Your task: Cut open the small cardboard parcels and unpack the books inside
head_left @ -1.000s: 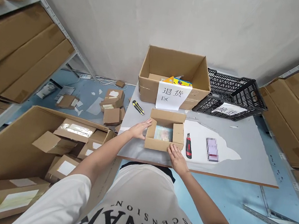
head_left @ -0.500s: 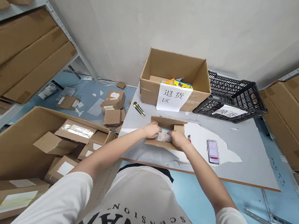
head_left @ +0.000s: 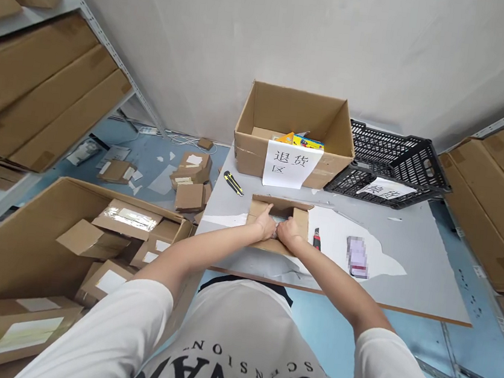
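A small open cardboard box (head_left: 301, 225) lies on the table in front of me. Over its left side flap, my left hand (head_left: 267, 224) is closed, thumb along the cardboard and fingers curled down toward the opening. My right hand (head_left: 289, 232) is closed at the right flap, close beside the left. Both hands cover most of the contents; only a small pale patch shows between them. Just right of the box is a red and black utility knife (head_left: 317, 239).
Behind stand a large carton (head_left: 247, 158) with a paper sign and colourful packets, and a black plastic crate (head_left: 422, 166). A yellow-black cutter (head_left: 233, 183) lies left, a phone (head_left: 357, 257) right. A big carton of parcels (head_left: 74, 193) stands at my left.
Both hands have come closer together over the box. The left flap now lies folded inward, hiding much of the pale contents seen before. The red utility knife shows more fully.
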A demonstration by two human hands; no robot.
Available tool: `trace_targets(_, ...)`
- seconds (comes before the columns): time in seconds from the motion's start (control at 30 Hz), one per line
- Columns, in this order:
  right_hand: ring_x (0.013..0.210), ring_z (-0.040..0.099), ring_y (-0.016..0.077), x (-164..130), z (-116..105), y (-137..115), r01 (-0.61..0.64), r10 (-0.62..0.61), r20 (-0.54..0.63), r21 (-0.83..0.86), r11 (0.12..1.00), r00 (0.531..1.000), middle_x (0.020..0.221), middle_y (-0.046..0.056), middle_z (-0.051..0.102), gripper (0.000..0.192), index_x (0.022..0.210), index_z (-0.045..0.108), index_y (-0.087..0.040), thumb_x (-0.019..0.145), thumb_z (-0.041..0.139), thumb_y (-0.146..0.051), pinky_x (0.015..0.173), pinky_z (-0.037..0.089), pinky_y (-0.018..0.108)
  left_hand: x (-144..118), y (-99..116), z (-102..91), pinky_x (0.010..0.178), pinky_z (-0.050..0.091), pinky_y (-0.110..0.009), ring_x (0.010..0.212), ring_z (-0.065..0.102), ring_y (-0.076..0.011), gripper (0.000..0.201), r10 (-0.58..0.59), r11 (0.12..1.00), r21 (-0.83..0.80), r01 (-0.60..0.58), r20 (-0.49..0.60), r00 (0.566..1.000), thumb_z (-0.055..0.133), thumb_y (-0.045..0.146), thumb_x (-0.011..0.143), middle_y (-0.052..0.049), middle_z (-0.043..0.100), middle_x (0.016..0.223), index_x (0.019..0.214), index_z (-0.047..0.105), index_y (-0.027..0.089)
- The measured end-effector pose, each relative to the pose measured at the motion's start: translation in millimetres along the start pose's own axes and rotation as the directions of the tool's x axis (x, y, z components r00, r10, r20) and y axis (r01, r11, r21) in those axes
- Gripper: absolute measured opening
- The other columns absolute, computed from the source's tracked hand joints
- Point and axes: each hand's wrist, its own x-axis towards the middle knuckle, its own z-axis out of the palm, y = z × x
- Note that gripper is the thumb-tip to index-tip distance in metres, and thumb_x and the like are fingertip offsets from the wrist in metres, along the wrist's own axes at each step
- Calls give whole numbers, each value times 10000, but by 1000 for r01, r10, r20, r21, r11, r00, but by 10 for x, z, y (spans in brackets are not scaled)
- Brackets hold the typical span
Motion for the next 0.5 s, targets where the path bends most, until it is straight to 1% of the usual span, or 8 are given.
trace_targets(0.07, 1032, 596, 365, -94, 4, 52, -136, 136, -6, -27, 990, 991, 1046, 290, 640, 307, 1052, 653, -52, 873, 429, -160, 845, 397, 544, -94, 46, -57, 1086, -71, -571, 1103, 525, -352, 271, -69, 995, 74, 71, -25, 997, 620, 430, 740, -88, 710, 921, 878, 732, 225)
trace_targets(0.13, 1107, 526, 433, -231, 52, 165, -288, 288, -25, -18, 957, 957, 1147, 355, 558, 404, 1154, 585, 0, 876, 456, -263, 815, 387, 598, -224, 48, -97, 1053, -136, -604, 1184, 442, -408, 429, -173, 979, 94, 180, -76, 982, 608, 535, 713, -109, 682, 1033, 984, 713, 219)
trace_targets(0.17, 1166, 465, 459, -310, 101, 239, -350, 350, -38, 18, 937, 936, 1222, 375, 492, 509, 1224, 526, 16, 864, 483, -341, 822, 378, 614, -301, 27, -106, 1042, -156, -611, 1219, 392, -438, 534, -230, 968, 76, 238, -107, 967, 611, 588, 680, -128, 654, 1102, 1044, 693, 206)
trace_targets(0.2, 1236, 381, 467, -391, 170, 317, -404, 409, -57, 93, 910, 911, 1309, 373, 408, 648, 1298, 448, 15, 833, 519, -432, 861, 358, 617, -382, -5, -105, 1035, -167, -613, 1254, 332, -464, 661, -281, 957, 33, 288, -135, 950, 615, 635, 641, -157, 607, 1185, 1119, 657, 181)
trace_targets(0.23, 1297, 294, 454, -468, 258, 392, -422, 441, -67, 193, 886, 895, 1386, 349, 318, 789, 1364, 357, 1, 793, 549, -508, 921, 329, 601, -464, -47, -93, 1031, -169, -617, 1286, 261, -484, 804, -323, 946, -28, 323, -154, 934, 616, 676, 600, -191, 537, 1272, 1203, 598, 145)
trace_targets(0.33, 1382, 117, 373, -637, 601, 548, -312, 401, -93, 482, 819, 911, 1493, 278, 100, 1080, 1454, 50, -34, 713, 573, -621, 1044, 252, 511, -679, -182, 11, 1025, -137, -634, 1344, 76, -487, 1181, -419, 902, -172, 395, -130, 899, 579, 769, 522, -272, 259, 1447, 1399, 306, 26)
trace_targets(0.4, 1399, 67, 321, -680, 833, 568, -191, 360, -155, 624, 758, 920, 1510, 252, 11, 1148, 1443, -117, -64, 712, 573, -619, 1071, 226, 477, -768, -244, 128, 1028, -84, -647, 1359, 38, -463, 1285, -444, 883, -201, 423, -72, 893, 551, 796, 511, -279, 138, 1481, 1437, 144, 4)
trace_targets(0.5, 1403, 92, 271, -657, 1069, 521, -47, 357, -265, 742, 669, 896, 1518, 226, 28, 1153, 1424, -209, -113, 730, 599, -556, 1085, 217, 437, -809, -280, 315, 1060, 36, -611, 1380, 28, -411, 1351, -428, 875, -263, 406, -31, 903, 574, 790, 489, -260, 42, 1500, 1447, 6, 24)
